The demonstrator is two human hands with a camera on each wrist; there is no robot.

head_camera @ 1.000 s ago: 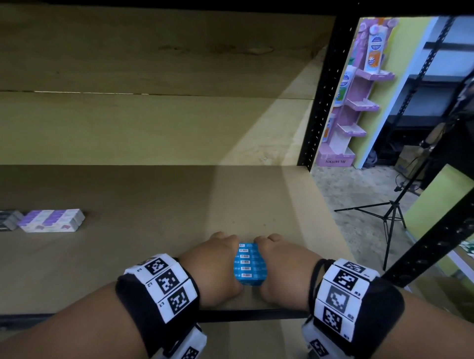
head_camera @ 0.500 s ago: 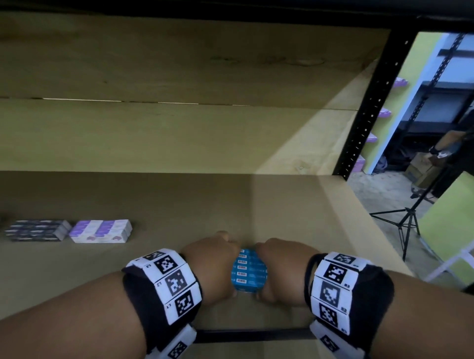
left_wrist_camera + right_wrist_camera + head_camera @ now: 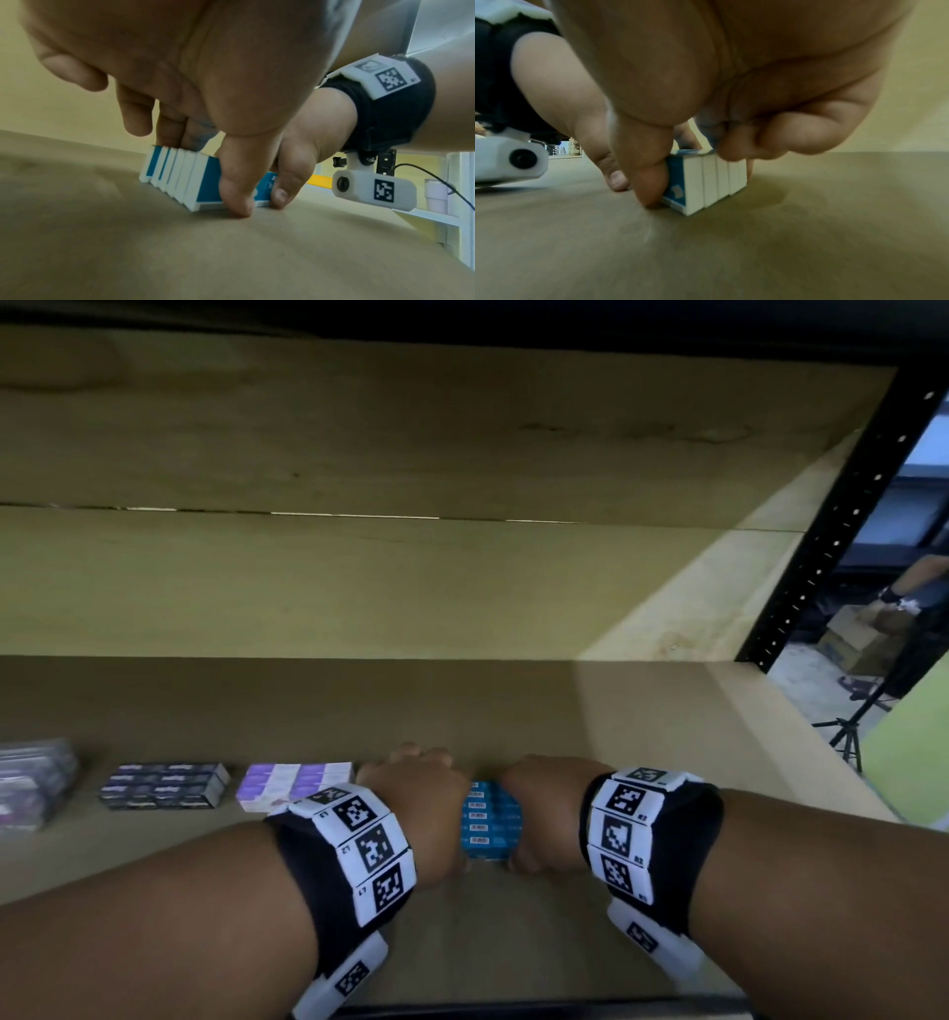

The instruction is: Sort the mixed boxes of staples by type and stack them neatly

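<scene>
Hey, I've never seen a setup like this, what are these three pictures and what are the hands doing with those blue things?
No machine here: a person wears cameras. One picture looks down from the head; the other two look along each wrist, from small cameras strapped under the black bands with square markers.

The left hand and right hand squeeze a row of blue staple boxes between them on a wooden shelf, thumbs at the near end and fingers over the top. The boxes stand on the shelf.

Further left lie other groups: purple-and-white boxes, dark boxes, and a blurred pile at the edge.
</scene>
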